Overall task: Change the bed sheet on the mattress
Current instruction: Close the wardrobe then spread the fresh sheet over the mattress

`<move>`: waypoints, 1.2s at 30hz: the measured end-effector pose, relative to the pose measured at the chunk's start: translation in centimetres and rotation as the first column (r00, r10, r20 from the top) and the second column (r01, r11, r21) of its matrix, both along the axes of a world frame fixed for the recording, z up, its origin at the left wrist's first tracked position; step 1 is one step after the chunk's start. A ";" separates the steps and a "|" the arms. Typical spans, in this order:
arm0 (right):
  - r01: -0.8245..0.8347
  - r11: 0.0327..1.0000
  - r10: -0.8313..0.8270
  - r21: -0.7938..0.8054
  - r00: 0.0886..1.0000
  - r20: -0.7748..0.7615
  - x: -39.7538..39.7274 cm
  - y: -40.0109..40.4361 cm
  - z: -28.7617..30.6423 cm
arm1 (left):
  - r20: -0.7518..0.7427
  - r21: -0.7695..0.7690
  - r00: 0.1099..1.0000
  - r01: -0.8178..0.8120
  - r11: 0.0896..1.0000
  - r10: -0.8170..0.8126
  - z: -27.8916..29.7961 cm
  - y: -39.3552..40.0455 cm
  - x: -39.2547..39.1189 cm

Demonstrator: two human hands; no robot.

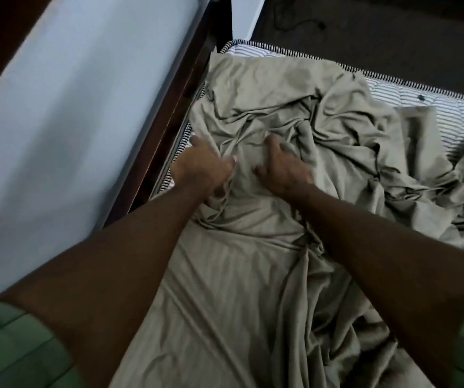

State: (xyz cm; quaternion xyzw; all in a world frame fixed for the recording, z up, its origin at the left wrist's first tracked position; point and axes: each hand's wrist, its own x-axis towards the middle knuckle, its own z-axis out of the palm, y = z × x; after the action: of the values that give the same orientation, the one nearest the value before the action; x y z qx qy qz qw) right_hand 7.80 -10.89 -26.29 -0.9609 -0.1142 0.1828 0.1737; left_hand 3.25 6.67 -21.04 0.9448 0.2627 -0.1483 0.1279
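A crumpled beige bed sheet [267,107] covers most of the striped mattress [449,113], which shows bare along the far edge and at the far right. My left hand [202,166] rests on the sheet near the mattress's left edge, fingers curled into a fold of the fabric. My right hand [284,166] lies a little to the right, fingers spread and pressing into the bunched sheet. Both forearms reach forward from the bottom of the view, in green short sleeves.
A dark wooden bed frame [186,88] runs along the left side of the mattress, against a pale wall [71,107]. Dark floor [379,37] lies beyond the far edge of the bed. A small dark button [420,97] sits on the mattress.
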 end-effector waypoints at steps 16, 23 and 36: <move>-0.025 0.993 0.011 0.113 0.992 0.122 5.7 1.9 -2.5 | -0.039 -0.033 0.980 -0.195 0.980 0.194 -4.5 2.3 3.8; 0.165 0.974 -0.186 0.156 0.974 0.127 2.6 -1.1 -5.1 | 0.052 0.299 0.996 0.055 0.953 -0.074 -4.7 1.5 3.7; 0.028 0.962 -0.121 0.273 0.937 0.329 16.2 1.0 -0.1 | 0.072 0.250 0.772 0.599 0.760 -0.632 -3.4 -0.8 11.9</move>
State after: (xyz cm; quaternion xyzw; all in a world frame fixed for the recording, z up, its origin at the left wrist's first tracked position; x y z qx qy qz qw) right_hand 23.96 -9.87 -26.37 -0.9499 -0.1291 -0.0106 0.2844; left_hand 15.16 5.91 -24.43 0.9949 -0.0594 -0.0807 -0.0102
